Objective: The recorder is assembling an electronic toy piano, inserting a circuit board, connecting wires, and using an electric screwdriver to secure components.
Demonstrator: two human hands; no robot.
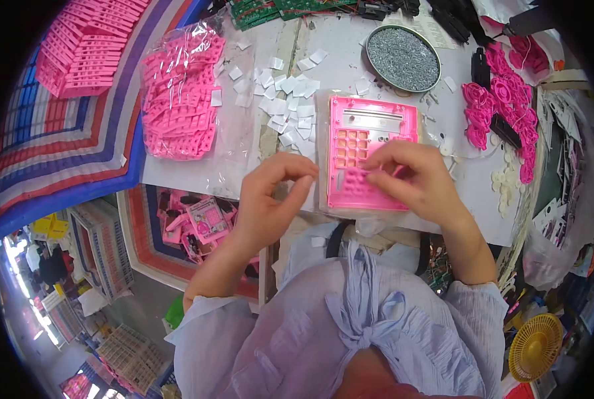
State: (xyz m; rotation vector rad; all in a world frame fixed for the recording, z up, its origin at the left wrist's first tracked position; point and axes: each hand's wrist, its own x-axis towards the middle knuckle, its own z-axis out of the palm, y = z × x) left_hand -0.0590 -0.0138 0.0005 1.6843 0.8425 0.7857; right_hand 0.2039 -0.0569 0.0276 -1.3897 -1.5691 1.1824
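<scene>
A pink plastic casing [410, 120], square with a grid of small openings, lies face down on a clear bag on the table in front of me. Over its lower part, my right hand [420, 179] pinches a pink bumpy button pad [355, 188] between thumb and fingers. Just off the casing's left edge hovers my left hand [274, 193], its thumb and fingertips drawn close in a pinch. Anything between those fingertips is too small or hidden to make out. White square stickers [303, 110] are scattered beyond it.
A round tin of small screws [403, 58] stands at the back. Bagged pink parts [180, 100] lie left; pink loops [503, 93] and pale discs [506, 179] lie right. Green circuit boards [254, 12] sit along the far edge. Below left is a bin of pink parts [207, 219].
</scene>
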